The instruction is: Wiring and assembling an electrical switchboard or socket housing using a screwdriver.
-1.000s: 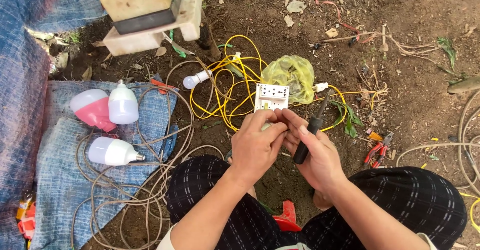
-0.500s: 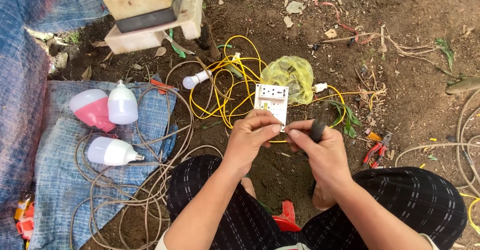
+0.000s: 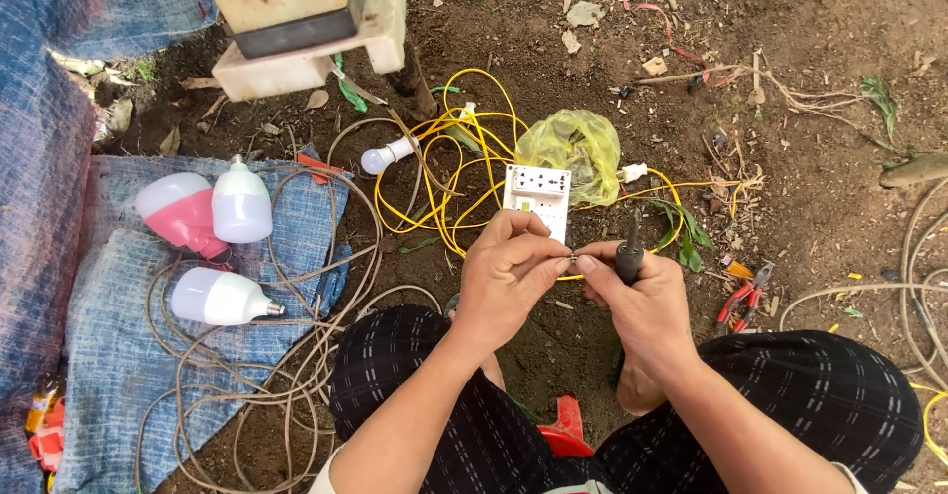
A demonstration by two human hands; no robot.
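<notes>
Screw (image 3: 573,255), tiny and dark, sits pinched between the left hand (image 3: 509,277) and right hand (image 3: 637,302) fingertips, just below the white socket plate (image 3: 538,196). Right hand's grip also clasps a black-handled screwdriver (image 3: 629,249) upright. Yellow wire (image 3: 434,193) loops on the dirt behind.

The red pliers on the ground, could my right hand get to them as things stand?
Probably not straight away. The red pliers lie in the open on bare dirt just past the right hand, but that hand holds a dark-handled tool and pinches a small part with the left hand.
</notes>
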